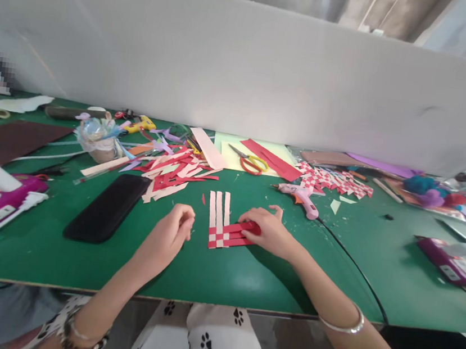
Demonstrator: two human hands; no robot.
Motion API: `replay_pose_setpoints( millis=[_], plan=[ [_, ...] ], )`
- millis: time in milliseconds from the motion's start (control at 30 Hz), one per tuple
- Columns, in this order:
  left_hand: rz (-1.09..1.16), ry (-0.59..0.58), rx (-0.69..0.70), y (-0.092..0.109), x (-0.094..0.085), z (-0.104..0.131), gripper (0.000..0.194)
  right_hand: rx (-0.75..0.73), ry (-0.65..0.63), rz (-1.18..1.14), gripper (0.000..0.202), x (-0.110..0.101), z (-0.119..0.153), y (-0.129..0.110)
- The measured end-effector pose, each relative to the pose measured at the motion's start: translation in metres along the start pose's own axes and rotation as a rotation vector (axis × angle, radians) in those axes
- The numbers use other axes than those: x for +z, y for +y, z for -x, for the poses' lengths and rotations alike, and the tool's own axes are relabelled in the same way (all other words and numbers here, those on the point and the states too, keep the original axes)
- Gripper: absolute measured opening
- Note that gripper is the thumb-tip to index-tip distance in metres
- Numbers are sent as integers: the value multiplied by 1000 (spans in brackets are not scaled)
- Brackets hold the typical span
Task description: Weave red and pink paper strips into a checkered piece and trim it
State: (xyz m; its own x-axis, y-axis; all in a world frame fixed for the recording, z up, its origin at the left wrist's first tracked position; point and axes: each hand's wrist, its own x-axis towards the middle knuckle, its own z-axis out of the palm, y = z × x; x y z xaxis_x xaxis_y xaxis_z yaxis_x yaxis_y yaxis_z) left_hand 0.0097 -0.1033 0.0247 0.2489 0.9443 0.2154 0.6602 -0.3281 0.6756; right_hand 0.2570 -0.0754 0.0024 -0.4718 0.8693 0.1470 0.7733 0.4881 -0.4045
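Observation:
A small woven piece of red and pale pink paper strips [217, 235] lies flat on the green table. Its pink strips stick out away from me, and its red strips run to the right. My right hand [268, 230] has its fingers closed on a red paper strip [238, 227] at the right side of the weave; the fingers partly hide the strip ends. Left of the weave, apart from it, my left hand [173, 229] is curled with thumb against fingers, and nothing shows in it.
Loose red and pink strips [174, 170] are heaped behind the weave. Scissors [252, 160] lie on pale yellow sheets. A pink glue gun [300, 197] trails a black cord to the right. A black phone [108, 207] lies left; woven pieces [334, 180] are piled back right.

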Motion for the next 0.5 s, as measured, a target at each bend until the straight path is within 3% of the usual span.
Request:
replay_pose_setpoints(
  millis=[133,267,367,500],
  plan=[
    [-78,-154,31,3,-2,-10,28,62,-27,-13,44,-11,-2,0],
    [-246,-155,117,13,4,-25,45,50,-24,-28,37,-30,-9,-12],
    [-203,-173,168,21,15,-37,23,-1,17,-49,35,-38,-17,-28],
    [-186,-238,143,26,28,-47,23,-91,12,-137,39,-41,-25,-45]
  ],
)
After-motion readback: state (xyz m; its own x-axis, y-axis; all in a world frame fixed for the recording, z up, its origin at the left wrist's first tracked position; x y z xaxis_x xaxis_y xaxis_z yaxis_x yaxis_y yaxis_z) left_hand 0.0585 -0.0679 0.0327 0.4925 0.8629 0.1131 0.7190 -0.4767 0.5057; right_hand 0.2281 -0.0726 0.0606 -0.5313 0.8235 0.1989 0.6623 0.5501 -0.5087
